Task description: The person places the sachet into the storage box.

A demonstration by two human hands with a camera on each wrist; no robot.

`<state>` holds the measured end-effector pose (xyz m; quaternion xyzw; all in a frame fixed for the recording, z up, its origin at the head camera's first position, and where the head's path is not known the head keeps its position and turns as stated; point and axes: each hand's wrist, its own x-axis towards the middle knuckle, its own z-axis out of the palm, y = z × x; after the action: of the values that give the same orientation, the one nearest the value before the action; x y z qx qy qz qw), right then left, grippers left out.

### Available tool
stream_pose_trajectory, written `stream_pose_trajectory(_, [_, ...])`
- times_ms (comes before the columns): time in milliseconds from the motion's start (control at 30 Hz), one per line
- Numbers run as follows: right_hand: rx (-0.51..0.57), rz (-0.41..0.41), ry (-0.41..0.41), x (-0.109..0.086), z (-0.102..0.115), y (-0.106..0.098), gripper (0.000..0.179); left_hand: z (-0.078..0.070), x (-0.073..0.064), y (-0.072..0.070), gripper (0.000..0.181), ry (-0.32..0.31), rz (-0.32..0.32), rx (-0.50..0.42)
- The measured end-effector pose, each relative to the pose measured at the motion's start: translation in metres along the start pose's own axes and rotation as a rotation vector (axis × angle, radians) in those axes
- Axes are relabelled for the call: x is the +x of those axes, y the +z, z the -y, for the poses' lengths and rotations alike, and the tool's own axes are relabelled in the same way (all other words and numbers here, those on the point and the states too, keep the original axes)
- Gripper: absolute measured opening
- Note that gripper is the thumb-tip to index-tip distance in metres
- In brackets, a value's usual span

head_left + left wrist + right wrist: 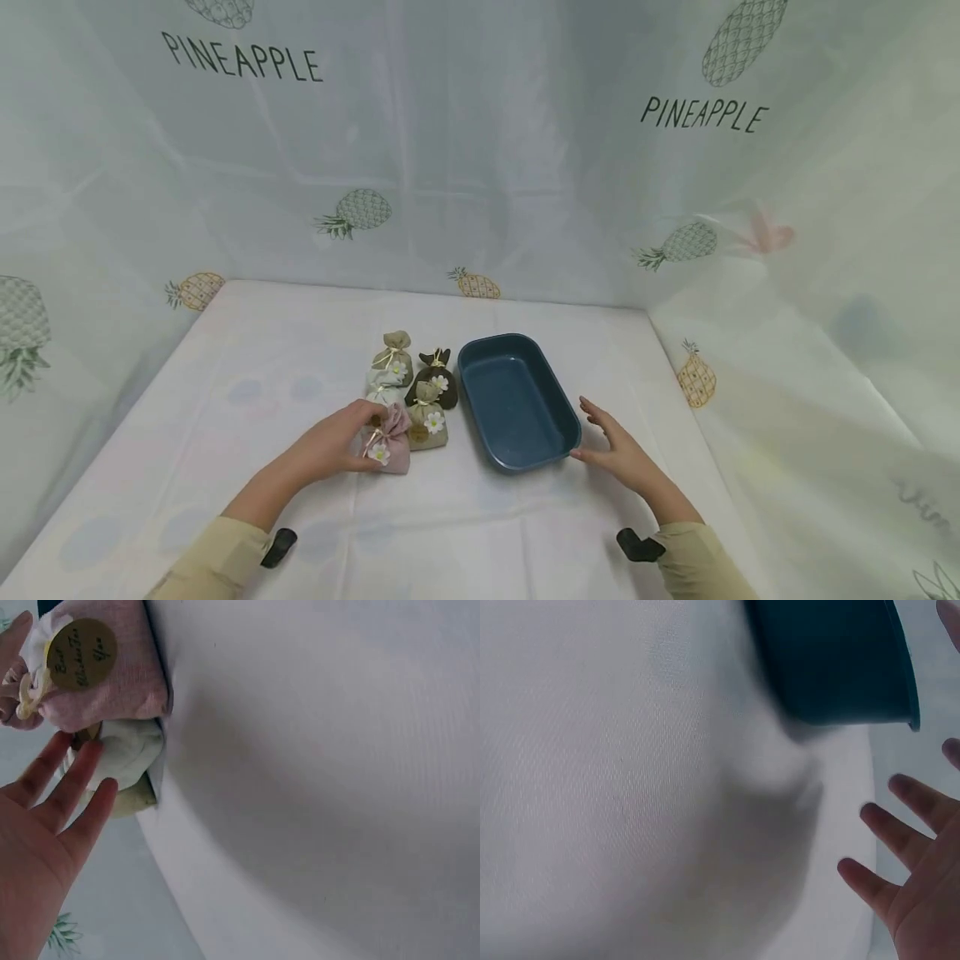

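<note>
My left hand (335,444) reaches round a pink pouch (395,454), thumb on its near side and fingers by its tied neck. In the left wrist view those fingers (81,776) are spread and fairly straight, beside the pink pouch with its round gold sticker (82,655). Behind it sits a white pouch (378,390), partly hidden. My right hand (622,457) is nearest a dark blue rectangular dish (517,408), its thumb tip close to the near right corner. Spread fingers (885,825) show in the right wrist view, just off the dish wall, holding nothing.
Grouped with the pink one are a dark brown pouch (444,392) and olive pouches, one in front (426,435) and one at the back (395,357), close to the dish's left side. White cloth (480,533) covers the table. A pineapple-print curtain (480,167) hangs behind.
</note>
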<state>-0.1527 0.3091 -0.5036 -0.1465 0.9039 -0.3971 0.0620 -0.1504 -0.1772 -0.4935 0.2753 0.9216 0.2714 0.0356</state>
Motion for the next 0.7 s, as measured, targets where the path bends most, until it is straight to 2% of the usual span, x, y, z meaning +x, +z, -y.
stream_pose_trajectory(67, [0.033,0.005,0.006,0.002,-0.003,0.003,0.092,-0.001,0.001,0.003,0.069,-0.014,0.018,-0.047])
stream_pose_trajectory(267, [0.096,0.009,0.036,0.004,-0.004,0.006,0.093,-0.003,0.003,0.008,0.072,-0.077,0.052,-0.098])
stream_pose_trajectory(533, [0.181,0.018,0.076,0.005,-0.004,0.007,0.087,-0.002,0.005,0.016,0.076,-0.061,0.035,-0.134])
stream_pose_trajectory(700, [0.188,0.022,0.071,0.007,-0.009,0.009,0.087,-0.001,0.006,0.021,0.079,-0.086,0.028,-0.157])
